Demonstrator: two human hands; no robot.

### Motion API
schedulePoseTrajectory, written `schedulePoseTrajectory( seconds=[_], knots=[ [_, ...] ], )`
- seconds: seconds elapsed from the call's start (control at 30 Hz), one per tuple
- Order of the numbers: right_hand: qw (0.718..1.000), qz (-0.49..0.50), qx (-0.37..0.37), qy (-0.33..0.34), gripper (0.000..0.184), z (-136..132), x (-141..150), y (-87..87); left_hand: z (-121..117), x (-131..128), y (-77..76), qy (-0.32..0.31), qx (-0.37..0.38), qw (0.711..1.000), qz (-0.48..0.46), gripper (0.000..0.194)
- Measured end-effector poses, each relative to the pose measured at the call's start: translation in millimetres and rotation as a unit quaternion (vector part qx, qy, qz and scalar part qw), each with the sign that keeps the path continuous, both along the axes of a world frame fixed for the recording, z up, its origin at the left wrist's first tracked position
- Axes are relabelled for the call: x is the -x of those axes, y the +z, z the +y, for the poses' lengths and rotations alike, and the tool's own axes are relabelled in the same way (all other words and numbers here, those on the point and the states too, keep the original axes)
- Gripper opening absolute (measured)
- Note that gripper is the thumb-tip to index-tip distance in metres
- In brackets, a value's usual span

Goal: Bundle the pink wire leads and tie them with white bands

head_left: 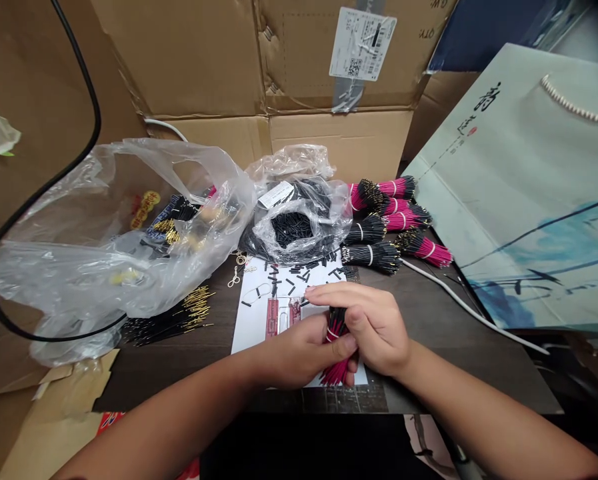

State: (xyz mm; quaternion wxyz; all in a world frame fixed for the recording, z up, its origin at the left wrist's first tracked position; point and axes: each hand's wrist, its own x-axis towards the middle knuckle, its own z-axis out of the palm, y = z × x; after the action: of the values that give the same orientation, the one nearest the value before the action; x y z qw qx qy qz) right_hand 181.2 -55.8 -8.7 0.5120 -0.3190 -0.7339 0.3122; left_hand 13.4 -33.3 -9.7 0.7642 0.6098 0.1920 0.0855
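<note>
My left hand (303,350) is wrapped around a bundle of pink and black wires (335,373) with a white rubber band about it. Flat and outstretched, my right hand (381,327) rests its palm side against the upper, black end of that bundle; its thumb lies near my left thumb. Both hands partly hide the wires. Beneath them is a white paper sheet (249,327) bearing a red and clear plastic piece (272,319) and scattered short black tubes (291,288). Loose black wires with gold tips (171,321) lie to the left.
A clear bag of black tubes (293,230) stands behind the paper. Several banded wire bundles (371,255) lie right of it, and small rubber bands (235,275) left. A large plastic bag (99,267), black cable (96,113), white cable (459,290) and paper bag (533,173) flank the table.
</note>
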Motion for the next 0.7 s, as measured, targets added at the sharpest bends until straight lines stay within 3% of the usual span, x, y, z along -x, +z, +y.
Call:
schedulePoseTrajectory(
  seconds=[0.1, 0.23, 0.43, 0.6, 0.7],
  knots=[
    [1.000, -0.004, 0.024, 0.017, 0.055, -0.4, -2.8, -1.7, 1.3, 1.7, 1.6, -0.004, -0.006, 1.000, 0.006, 0.045],
    [0.996, 0.037, 0.080, -0.010, 0.076, -1.9, -4.3, -1.6, 1.3, 3.5, 2.0, 0.048, -0.024, 0.999, 0.006, 0.032],
    [0.964, 0.205, 0.170, -0.003, 0.073, -2.6, -2.4, -3.5, 0.9, 5.4, 3.5, 0.064, 0.043, 0.996, 0.034, 0.030],
    [0.977, 0.125, 0.171, 0.037, 0.068, -6.6, -4.1, -3.6, 2.1, 7.8, 2.4, 0.052, 0.100, 0.993, 0.030, 0.027],
    [0.988, 0.041, 0.135, 0.057, 0.070, -8.4, -6.2, 0.8, 1.4, 9.0, -2.1, 0.038, 0.206, 0.977, -0.032, 0.025]
  ],
)
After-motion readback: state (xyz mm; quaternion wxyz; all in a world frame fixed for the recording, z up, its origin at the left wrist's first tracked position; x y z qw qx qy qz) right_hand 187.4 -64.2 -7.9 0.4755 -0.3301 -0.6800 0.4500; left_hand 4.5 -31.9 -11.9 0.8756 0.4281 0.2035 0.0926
